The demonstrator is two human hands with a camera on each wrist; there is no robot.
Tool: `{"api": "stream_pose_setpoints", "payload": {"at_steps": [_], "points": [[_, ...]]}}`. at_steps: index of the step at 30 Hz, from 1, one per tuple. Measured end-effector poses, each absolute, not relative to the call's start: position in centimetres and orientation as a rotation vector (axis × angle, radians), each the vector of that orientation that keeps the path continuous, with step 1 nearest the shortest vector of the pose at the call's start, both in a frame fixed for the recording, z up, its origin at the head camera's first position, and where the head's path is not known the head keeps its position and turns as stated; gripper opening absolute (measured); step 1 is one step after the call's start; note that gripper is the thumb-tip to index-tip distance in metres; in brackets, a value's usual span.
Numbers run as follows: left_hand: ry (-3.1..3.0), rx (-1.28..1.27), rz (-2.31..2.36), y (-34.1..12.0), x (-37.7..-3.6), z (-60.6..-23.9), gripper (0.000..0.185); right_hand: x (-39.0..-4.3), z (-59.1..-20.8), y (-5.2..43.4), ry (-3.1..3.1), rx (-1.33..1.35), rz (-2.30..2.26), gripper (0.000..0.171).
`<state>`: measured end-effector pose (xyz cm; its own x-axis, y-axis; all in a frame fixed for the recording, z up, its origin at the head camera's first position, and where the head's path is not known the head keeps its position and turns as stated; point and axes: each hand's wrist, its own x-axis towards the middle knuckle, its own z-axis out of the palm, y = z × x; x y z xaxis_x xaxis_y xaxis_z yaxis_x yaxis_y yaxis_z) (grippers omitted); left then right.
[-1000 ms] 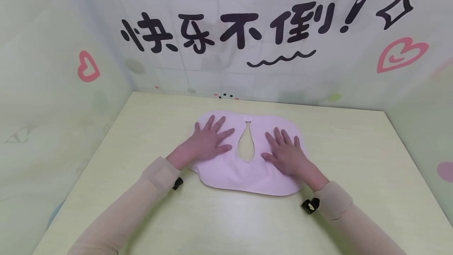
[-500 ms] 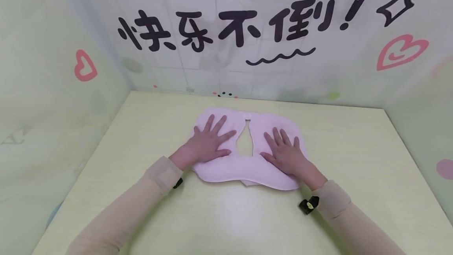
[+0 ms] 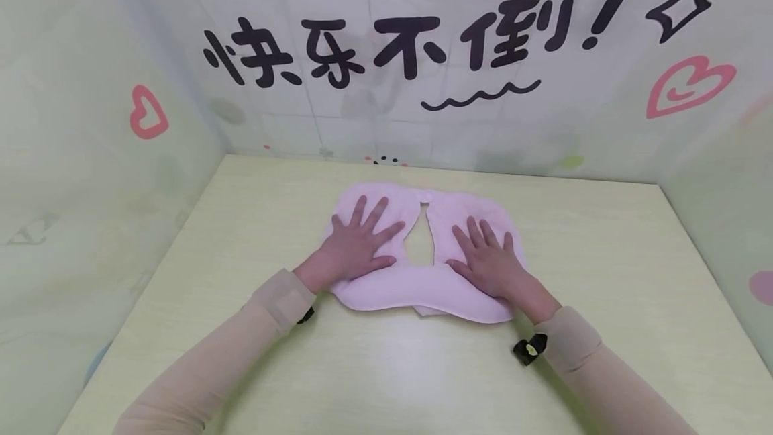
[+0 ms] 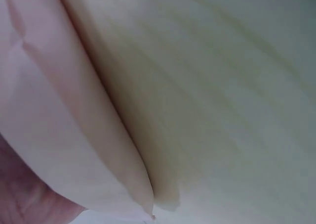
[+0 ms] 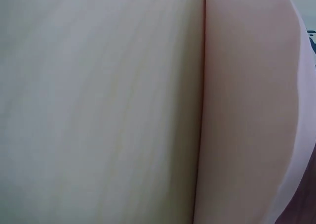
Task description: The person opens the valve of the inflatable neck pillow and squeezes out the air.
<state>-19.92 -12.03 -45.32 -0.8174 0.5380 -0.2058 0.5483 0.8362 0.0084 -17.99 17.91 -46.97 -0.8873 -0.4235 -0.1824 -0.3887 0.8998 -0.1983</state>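
Observation:
A pink cloth piece (image 3: 392, 287) with rounded corners and a teardrop-shaped opening lies on the table. Its front part bulges up in a thick roll or fold, and a small corner of fabric pokes out under the front edge. My left hand (image 3: 356, 247) presses flat on its left half, fingers spread. On the right half rests my right hand (image 3: 488, 260), also with spread fingers, its thumb close to the opening. Both wrist views show the pink cloth's (image 4: 74, 110) raised edge standing along the table; only a bit of each hand appears behind it.
The pale wooden table (image 3: 386, 381) extends around the cloth. Printed curtains (image 3: 386, 119) with black writing and hearts close it in at the back and sides. A black band (image 3: 529, 349) sits at the right wrist, another at the left.
The cloth's front part has risen from lying nearly flat into a raised fold, covering the bottom of the opening, and the front edge has drawn back. Both hands have stayed almost in place.

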Motion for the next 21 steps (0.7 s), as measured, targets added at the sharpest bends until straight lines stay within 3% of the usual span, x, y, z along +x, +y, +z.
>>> {"api": "stream_pose_setpoints", "payload": {"at_steps": [11, 21], "points": [[2.800, 0.838, 0.086, -12.0, -19.6, -44.9, 0.074, -17.4, -45.5, 18.1, 2.832, -0.669, -0.292, 0.077], [2.751, 1.147, 0.156, -12.1, -15.6, -44.1, 0.074, -14.3, -44.0, 15.6, 2.872, -0.861, -0.310, 0.078]]}}
